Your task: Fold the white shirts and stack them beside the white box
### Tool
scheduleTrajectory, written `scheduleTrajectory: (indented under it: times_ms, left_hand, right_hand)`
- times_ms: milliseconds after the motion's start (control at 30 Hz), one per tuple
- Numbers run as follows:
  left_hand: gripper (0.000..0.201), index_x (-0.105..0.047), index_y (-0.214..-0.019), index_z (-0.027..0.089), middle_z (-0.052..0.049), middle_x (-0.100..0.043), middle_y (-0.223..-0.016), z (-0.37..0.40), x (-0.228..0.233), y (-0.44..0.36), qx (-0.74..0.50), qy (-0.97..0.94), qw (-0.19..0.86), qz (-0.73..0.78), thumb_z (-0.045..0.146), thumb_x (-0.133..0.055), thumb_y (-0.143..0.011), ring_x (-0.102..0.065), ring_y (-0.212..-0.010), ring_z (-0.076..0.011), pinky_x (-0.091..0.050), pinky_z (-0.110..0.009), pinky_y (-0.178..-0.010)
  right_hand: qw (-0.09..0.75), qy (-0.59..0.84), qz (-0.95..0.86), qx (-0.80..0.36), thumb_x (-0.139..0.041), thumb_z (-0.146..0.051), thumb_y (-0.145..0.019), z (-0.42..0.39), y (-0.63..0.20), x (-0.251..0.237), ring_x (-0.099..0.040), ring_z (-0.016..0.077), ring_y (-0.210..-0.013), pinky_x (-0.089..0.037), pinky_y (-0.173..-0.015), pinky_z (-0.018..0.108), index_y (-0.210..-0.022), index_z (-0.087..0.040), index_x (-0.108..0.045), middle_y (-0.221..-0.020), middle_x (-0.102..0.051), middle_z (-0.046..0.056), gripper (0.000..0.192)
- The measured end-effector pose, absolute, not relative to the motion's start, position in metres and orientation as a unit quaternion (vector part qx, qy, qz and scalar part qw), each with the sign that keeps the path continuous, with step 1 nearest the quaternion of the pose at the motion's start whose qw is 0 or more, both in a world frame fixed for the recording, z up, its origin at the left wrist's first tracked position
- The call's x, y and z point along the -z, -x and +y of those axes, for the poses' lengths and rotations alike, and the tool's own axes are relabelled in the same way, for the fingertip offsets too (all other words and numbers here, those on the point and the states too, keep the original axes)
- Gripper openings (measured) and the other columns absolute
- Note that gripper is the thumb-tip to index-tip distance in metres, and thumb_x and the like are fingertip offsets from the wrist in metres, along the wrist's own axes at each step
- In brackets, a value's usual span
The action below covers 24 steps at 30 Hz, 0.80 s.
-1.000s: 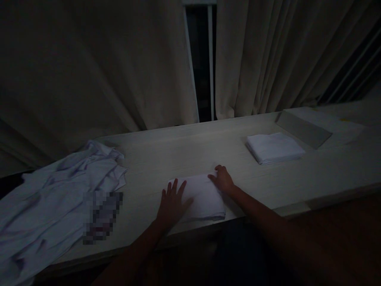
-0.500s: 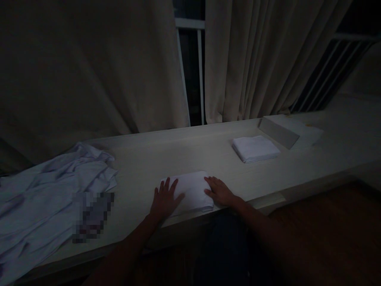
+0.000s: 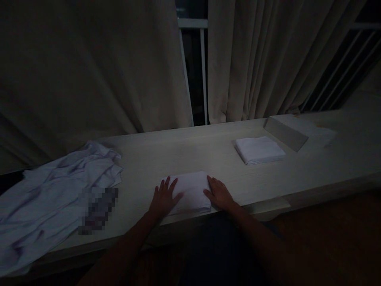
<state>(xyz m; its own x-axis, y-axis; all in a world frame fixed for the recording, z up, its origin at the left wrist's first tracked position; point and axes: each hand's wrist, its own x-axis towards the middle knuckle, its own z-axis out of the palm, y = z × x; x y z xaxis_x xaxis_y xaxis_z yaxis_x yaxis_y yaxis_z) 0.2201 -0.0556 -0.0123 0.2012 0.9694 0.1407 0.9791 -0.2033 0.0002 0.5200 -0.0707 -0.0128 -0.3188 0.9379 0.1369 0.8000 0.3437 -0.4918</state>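
Between hands [image 3: 163, 199] [image 3: 219, 195], folded cloth [image 3: 192, 192] lengthwise left-to-right

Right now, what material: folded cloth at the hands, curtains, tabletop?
Folded white cloth: matte fabric, perhaps cotton; soft, rounded edge. Curtains: matte, seemingly heavy fabric; deep folds. White tabletop: dull, possibly painted wood or laminate; faint streaks, too dim to settle.

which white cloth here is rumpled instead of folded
The loose, creased heap at the picture's left. The cloth by the left hand and right hand and the stack farther right are both neatly folded.
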Motion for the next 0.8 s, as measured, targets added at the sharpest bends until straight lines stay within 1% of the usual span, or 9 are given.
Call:
scheduleTrajectory:
  times_ms: [133,300,433,500,567,633,700,800]
  left_hand:
    - [0.078,-0.019,-0.155,0.026,-0.014,-0.015,-0.163,-0.055,0.011,-0.222,0.029,0.774,0.046,-0.631,0.070,-0.027,-0.090,-0.017,-0.148,-0.0368,-0.023,-0.057,-0.112]
    - [0.080,-0.017,-0.155,0.023,-0.017,-0.012,-0.162,-0.054,0.005,-0.226,-0.017,0.774,0.041,-0.632,0.069,-0.026,-0.090,-0.017,-0.148,-0.0374,-0.026,-0.056,-0.111]
    - [0.084,-0.013,-0.156,0.020,-0.020,-0.008,-0.162,-0.050,-0.005,-0.228,-0.072,0.778,0.018,-0.624,0.071,-0.023,-0.089,-0.015,-0.148,-0.0383,-0.028,-0.055,-0.109]
    - [0.086,-0.013,-0.156,0.019,-0.021,-0.007,-0.162,-0.047,-0.011,-0.230,-0.094,0.779,0.010,-0.620,0.072,-0.022,-0.089,-0.015,-0.148,-0.0389,-0.029,-0.055,-0.108]
    - [0.087,-0.014,-0.155,0.018,-0.022,-0.008,-0.161,-0.045,-0.014,-0.232,-0.108,0.777,0.011,-0.620,0.073,-0.022,-0.088,-0.016,-0.147,-0.0395,-0.031,-0.055,-0.107]
    - [0.087,-0.015,-0.155,0.017,-0.023,-0.010,-0.161,-0.043,-0.013,-0.236,-0.110,0.775,0.019,-0.622,0.073,-0.020,-0.088,-0.017,-0.147,-0.0399,-0.032,-0.056,-0.105]
    - [0.086,-0.015,-0.155,0.017,-0.023,-0.010,-0.161,-0.042,-0.008,-0.238,-0.096,0.772,0.030,-0.628,0.072,-0.019,-0.089,-0.018,-0.147,-0.0398,-0.033,-0.057,-0.104]
    - [0.083,-0.016,-0.155,0.019,-0.021,-0.012,-0.162,-0.043,0.003,-0.238,-0.046,0.765,0.048,-0.641,0.070,-0.020,-0.090,-0.018,-0.147,-0.0402,-0.030,-0.060,-0.105]
  right_hand:
    - [0.226,0.554,-0.781,-0.179,-0.031,-0.060,-0.097,-0.067,-0.520,0.018,-0.030,0.0269,-0.143,-0.018,-0.117,0.041,-0.154,-0.011,-0.022,-0.156,-0.034,0.014,0.075]
    - [0.227,0.559,-0.771,-0.204,-0.042,-0.055,-0.095,-0.059,-0.521,0.019,-0.032,0.0293,-0.142,-0.020,-0.116,0.043,-0.153,-0.012,-0.027,-0.154,-0.037,0.016,0.073]
    - [0.249,0.551,-0.765,-0.224,-0.050,-0.053,-0.091,-0.051,-0.523,0.015,-0.037,0.0301,-0.138,-0.024,-0.114,0.043,-0.151,-0.009,-0.029,-0.150,-0.041,0.018,0.078]
    - [0.262,0.549,-0.759,-0.234,-0.054,-0.050,-0.089,-0.048,-0.524,0.012,-0.041,0.0298,-0.135,-0.027,-0.112,0.042,-0.150,-0.007,-0.031,-0.148,-0.043,0.020,0.079]
    - [0.269,0.550,-0.750,-0.249,-0.057,-0.046,-0.087,-0.046,-0.525,0.009,-0.044,0.0291,-0.133,-0.030,-0.110,0.040,-0.149,-0.008,-0.032,-0.146,-0.046,0.020,0.077]
    - [0.272,0.556,-0.740,-0.263,-0.057,-0.043,-0.087,-0.044,-0.524,0.005,-0.047,0.0285,-0.130,-0.031,-0.108,0.040,-0.149,-0.012,-0.033,-0.144,-0.049,0.018,0.073]
    - [0.277,0.564,-0.731,-0.266,-0.056,-0.044,-0.088,-0.043,-0.521,0.002,-0.049,0.0286,-0.127,-0.032,-0.107,0.041,-0.149,-0.013,-0.033,-0.141,-0.052,0.018,0.072]
    - [0.274,0.596,-0.711,-0.255,-0.054,-0.054,-0.088,-0.039,-0.514,-0.002,-0.053,0.0311,-0.121,-0.036,-0.104,0.043,-0.149,-0.009,-0.031,-0.132,-0.057,0.021,0.079]
